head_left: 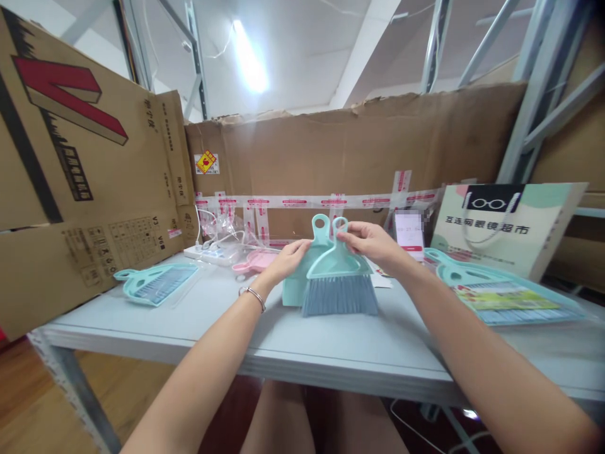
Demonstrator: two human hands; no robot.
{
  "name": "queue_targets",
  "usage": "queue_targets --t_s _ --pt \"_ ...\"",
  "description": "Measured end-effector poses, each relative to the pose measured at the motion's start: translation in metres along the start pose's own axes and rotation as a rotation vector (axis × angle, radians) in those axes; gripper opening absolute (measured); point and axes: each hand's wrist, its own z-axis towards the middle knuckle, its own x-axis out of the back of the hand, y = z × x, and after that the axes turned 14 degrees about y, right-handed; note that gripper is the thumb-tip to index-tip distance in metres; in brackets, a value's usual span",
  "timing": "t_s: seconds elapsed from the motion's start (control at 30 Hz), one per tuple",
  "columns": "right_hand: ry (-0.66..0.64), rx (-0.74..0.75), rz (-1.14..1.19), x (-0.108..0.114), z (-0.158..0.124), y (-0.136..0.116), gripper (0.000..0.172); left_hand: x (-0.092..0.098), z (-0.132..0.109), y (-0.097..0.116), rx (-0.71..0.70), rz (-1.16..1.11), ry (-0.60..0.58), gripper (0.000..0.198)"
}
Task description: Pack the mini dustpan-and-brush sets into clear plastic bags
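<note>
A mint-green hand brush (338, 265) with blue-grey bristles stands upright over the table, bristles down. Directly behind it is a mint-green dustpan (293, 285), also upright, its looped handle beside the brush's handle. My right hand (368, 243) pinches the brush near its looped handle. At the dustpan's left edge, just below its handle, my left hand (292, 257) is closed with the fingers partly hidden behind the pan. A metal bracelet circles my left wrist.
A mint dustpan set (161, 284) lies left; a packaged one (505, 293) lies right. Behind are a pink dustpan (255, 261), a power strip (215, 253), a phone (409, 233) and a paper bag (501, 227). Cardboard (302, 157) walls the back; a large box (85, 151) stands left.
</note>
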Motion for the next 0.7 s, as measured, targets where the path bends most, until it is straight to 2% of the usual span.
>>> queue_targets --t_s 0.07,0.13,0.3,0.4,0.47,0.57,0.6,0.63,0.7 --pt "-0.011 0.016 -0.023 -0.008 0.002 0.001 0.039 -0.002 -0.002 0.003 -0.027 -0.026 -0.064 0.04" --pt "0.046 0.045 -0.023 -0.013 0.005 0.005 0.037 -0.002 -0.003 0.005 -0.05 -0.04 -0.119 0.042" --pt "0.313 0.226 -0.216 -0.025 0.011 0.019 0.03 -0.006 -0.004 0.0 -0.107 0.0 -0.114 0.039" --pt "0.437 0.225 -0.254 -0.027 0.012 0.027 0.04 -0.007 -0.003 -0.003 -0.098 0.001 -0.108 0.036" --pt "0.344 0.092 -0.173 -0.024 0.013 0.032 0.047 -0.008 -0.002 -0.004 -0.081 -0.003 -0.111 0.035" --pt "0.032 -0.134 -0.022 -0.016 0.014 0.035 0.045 -0.007 -0.002 -0.004 -0.075 0.006 -0.109 0.034" --pt "-0.032 -0.18 0.001 -0.014 0.014 0.036 0.045 -0.007 -0.003 -0.004 -0.074 0.013 -0.113 0.034" --pt "-0.053 -0.209 0.006 -0.012 0.014 0.036 0.045 -0.007 -0.003 -0.004 -0.073 0.019 -0.119 0.034" --pt "-0.008 -0.223 -0.023 -0.011 0.014 0.035 0.043 -0.007 -0.003 -0.004 -0.081 0.031 -0.132 0.033"
